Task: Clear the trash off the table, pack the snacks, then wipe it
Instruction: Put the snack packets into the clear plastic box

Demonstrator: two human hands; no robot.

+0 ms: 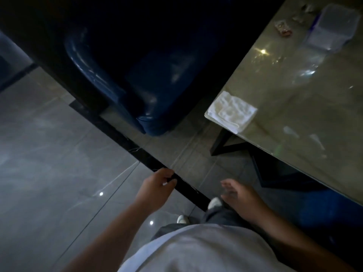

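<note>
- Nearest: white shirt, dark trousers, white shoes on a grey tiled floor.
- L hand: fingers loosely curled, holding nothing, hanging over a black floor strip.
- R hand: fingers relaxed and spread, holding nothing, low beside the table edge; blurred.
- Hands apart, neither touching the table.
- Glossy table to the right; folded white cloth on its near corner.
- Blue chair w/ shiny seat left of the table.
- Far end of table: clear plastic container, small snack packet to its left, bits of wrapper trash at the far edge, too blurred for detail.
</note>
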